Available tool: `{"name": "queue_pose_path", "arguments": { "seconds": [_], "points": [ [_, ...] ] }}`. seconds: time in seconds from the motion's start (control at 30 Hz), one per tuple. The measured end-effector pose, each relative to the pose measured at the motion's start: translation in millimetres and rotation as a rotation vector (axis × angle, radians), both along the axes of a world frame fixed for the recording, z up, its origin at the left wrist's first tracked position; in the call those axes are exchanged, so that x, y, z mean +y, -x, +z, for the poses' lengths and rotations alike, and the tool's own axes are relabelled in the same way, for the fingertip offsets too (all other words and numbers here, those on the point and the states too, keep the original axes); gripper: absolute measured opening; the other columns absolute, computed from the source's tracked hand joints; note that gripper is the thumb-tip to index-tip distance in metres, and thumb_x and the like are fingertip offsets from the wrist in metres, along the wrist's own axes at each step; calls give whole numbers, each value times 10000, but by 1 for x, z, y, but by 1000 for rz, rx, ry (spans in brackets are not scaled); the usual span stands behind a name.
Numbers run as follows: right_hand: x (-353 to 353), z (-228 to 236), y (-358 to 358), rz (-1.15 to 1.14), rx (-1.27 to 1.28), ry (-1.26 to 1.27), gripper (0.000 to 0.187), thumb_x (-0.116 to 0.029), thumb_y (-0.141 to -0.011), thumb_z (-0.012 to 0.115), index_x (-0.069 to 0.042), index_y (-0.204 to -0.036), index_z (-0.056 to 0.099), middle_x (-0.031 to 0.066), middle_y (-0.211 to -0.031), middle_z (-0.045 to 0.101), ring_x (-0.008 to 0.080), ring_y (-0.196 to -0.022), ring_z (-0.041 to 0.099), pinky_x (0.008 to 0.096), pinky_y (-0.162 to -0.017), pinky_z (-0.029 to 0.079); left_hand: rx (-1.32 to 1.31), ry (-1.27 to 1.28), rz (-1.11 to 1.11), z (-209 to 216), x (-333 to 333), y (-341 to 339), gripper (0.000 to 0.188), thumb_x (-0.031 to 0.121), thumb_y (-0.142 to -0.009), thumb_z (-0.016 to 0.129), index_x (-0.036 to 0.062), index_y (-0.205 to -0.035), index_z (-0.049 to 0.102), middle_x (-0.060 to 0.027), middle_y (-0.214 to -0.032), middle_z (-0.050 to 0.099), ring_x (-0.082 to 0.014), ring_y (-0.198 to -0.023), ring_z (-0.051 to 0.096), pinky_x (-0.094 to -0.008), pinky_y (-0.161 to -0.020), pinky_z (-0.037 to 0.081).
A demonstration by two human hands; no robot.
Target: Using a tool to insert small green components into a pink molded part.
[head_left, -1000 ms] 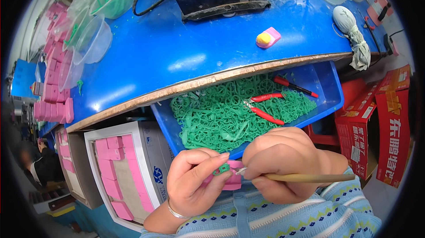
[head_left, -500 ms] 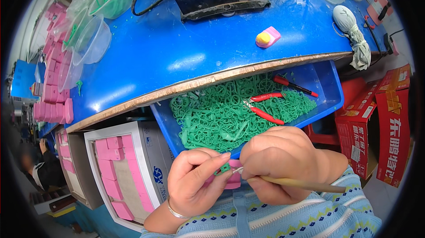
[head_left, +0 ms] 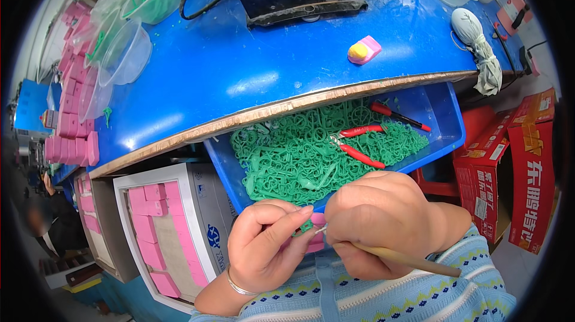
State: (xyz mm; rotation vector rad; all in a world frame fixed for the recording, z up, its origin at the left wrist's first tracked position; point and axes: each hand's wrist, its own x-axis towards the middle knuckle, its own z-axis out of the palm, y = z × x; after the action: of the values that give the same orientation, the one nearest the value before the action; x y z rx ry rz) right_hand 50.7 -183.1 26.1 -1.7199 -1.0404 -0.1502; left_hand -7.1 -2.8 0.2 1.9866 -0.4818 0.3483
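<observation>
Left hand (head_left: 263,249): pinched on small green plastic piece (head_left: 306,226), presumably to steady it. Right hand (head_left: 378,226): curled round wooden-handled tool (head_left: 413,259), seemingly for control.

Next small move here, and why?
Probably a light touch of the right hand's wooden-handled tool to the small green part: the left hand pinches that part, and the tool's tip sits close by, though contact is unclear.
</observation>
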Motion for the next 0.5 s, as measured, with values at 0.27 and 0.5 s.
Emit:
{"name": "queue_pose_path", "arguments": {
  "seconds": [0.27, 0.5],
  "points": [
    [0, -1, -1, -6, -2, 10, 214, -67, -625, 614, -46, -810, 509, 71, -634, 436, 231, -500, 491, 321, -435, 382, 3, -5, 6, 1, 0, -1, 381, -70, -658, 729, -25, -1024, 633, -74, -849, 558, -203, -740, 602, -285, -628, 497],
    [-1, 0, -2, 29, -2, 71, 239, -79, -637, 636, -51, -829, 496, 69, -644, 433, 234, -514, 496, 325, -446, 388, -5, -6, -10, -1, 1, -1, 367, -74, -656, 726, -23, -1007, 633, -73, -848, 560, -208, -749, 608, -288, -628, 497]
  ]
}}
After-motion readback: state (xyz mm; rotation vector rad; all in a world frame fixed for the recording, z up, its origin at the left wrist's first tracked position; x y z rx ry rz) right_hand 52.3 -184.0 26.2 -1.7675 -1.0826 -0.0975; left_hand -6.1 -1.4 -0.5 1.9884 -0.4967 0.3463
